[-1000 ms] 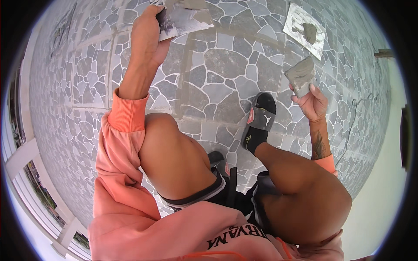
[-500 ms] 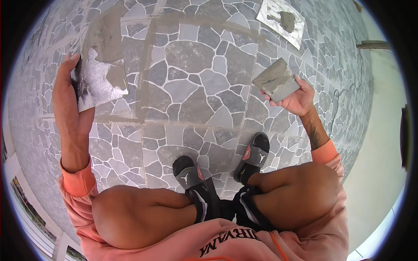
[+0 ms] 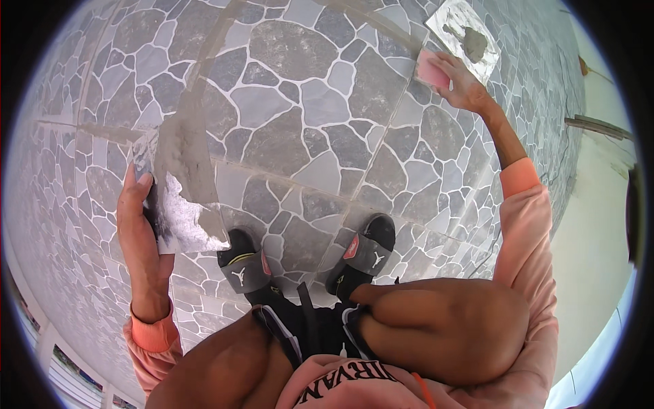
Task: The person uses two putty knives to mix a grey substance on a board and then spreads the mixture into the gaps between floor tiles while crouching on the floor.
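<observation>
My left hand grips a silver metal plate by its left side, thumb on top and fingers underneath. A thick layer of wet grey grout covers much of its upper face, and it is held above the floor in front of my left foot. My right hand reaches far forward and to the right. Its fingers are closed on a flat pink pad, held low over the tiled floor; the pad's underside is hidden.
Just beyond my right hand lies another silver sheet with a blob of grey grout. Stone-patterned tiles cover the floor, with grout smeared along some joints. My sandalled feet are close below. A pale wall runs along the right.
My right hand has moved forward and turned the pad over, so its pink back shows instead of the grout-covered face. The left hand and plate have come nearer my feet; the view has shifted.
</observation>
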`<action>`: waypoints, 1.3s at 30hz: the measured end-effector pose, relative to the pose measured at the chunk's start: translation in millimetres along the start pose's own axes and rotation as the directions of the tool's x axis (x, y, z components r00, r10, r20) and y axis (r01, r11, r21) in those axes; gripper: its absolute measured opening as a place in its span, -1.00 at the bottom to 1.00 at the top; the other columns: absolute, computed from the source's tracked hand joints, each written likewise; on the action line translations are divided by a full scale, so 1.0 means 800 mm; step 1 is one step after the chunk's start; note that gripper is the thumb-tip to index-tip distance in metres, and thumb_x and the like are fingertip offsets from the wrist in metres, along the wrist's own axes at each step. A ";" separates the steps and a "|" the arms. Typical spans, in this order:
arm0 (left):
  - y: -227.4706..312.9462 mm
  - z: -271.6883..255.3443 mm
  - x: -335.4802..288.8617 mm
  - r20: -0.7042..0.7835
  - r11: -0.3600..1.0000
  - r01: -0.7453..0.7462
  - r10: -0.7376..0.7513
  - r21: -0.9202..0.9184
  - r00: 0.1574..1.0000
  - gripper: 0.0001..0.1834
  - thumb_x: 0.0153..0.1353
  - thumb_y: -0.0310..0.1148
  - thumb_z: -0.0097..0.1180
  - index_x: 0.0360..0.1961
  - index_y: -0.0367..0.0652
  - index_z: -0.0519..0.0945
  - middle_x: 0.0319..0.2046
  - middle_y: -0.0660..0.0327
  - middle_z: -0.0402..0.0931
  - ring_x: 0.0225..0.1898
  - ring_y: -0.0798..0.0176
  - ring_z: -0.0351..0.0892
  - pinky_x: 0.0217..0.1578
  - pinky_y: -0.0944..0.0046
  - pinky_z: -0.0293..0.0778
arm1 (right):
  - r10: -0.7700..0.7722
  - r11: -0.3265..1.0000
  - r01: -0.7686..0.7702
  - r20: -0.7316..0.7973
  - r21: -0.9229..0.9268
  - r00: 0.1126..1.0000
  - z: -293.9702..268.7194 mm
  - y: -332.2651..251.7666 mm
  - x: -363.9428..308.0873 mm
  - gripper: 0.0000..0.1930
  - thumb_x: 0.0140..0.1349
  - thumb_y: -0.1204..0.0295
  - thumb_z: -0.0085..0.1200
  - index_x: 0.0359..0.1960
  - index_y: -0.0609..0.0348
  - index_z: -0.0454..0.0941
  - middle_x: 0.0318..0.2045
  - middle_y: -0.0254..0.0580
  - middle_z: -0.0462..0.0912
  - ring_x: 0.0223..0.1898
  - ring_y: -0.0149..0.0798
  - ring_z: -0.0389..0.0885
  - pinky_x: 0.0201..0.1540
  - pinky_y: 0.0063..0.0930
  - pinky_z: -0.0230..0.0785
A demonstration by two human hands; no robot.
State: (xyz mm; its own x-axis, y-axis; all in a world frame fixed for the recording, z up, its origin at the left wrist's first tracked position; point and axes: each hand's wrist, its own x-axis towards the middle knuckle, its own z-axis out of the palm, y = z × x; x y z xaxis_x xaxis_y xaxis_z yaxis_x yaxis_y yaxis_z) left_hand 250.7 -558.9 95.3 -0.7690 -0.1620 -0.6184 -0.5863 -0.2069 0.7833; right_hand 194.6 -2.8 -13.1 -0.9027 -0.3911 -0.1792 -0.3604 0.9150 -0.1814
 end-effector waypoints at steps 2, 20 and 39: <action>-0.003 0.007 -0.004 0.005 0.999 0.018 -0.018 -0.030 1.000 -0.34 0.33 -0.27 -0.04 0.38 -0.35 0.16 0.22 0.10 0.37 0.17 0.22 0.44 0.19 0.25 0.32 | 0.009 1.000 -0.009 0.010 -0.013 1.000 0.010 0.006 0.001 -0.31 0.03 0.46 0.23 0.28 0.08 0.32 0.28 0.00 0.31 0.26 0.10 0.30 0.31 -0.20 0.22; -0.019 0.051 0.003 0.234 0.990 0.063 -0.033 -0.123 0.972 -0.38 0.28 -0.35 -0.06 0.34 -0.39 0.21 0.12 0.07 0.43 0.07 0.23 0.50 0.08 0.28 0.42 | 0.157 0.976 -0.124 0.176 -0.181 0.972 0.016 -0.050 0.004 -0.49 -0.04 0.48 0.17 0.06 0.03 0.54 0.08 0.10 0.40 0.06 0.18 0.40 0.13 -0.12 0.39; -0.037 0.061 -0.004 0.269 0.989 0.112 -0.081 -0.101 0.960 -0.43 0.31 -0.31 -0.09 0.31 -0.32 0.26 0.08 0.15 0.47 0.04 0.28 0.51 0.04 0.29 0.43 | 0.150 0.974 -0.114 0.185 -0.195 0.971 0.035 -0.095 -0.020 -0.65 -0.01 0.45 0.15 -0.11 0.15 0.59 -0.04 0.11 0.43 0.04 0.16 0.42 0.12 -0.07 0.34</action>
State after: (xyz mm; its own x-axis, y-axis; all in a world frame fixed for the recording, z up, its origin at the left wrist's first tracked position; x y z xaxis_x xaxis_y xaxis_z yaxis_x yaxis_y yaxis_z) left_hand 258.0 -505.2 77.7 -0.7592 0.1208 -0.6396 -0.6397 -0.3204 0.6987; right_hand 243.1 -69.0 -23.5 -0.8875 -0.2609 -0.3799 -0.2945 0.9551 0.0319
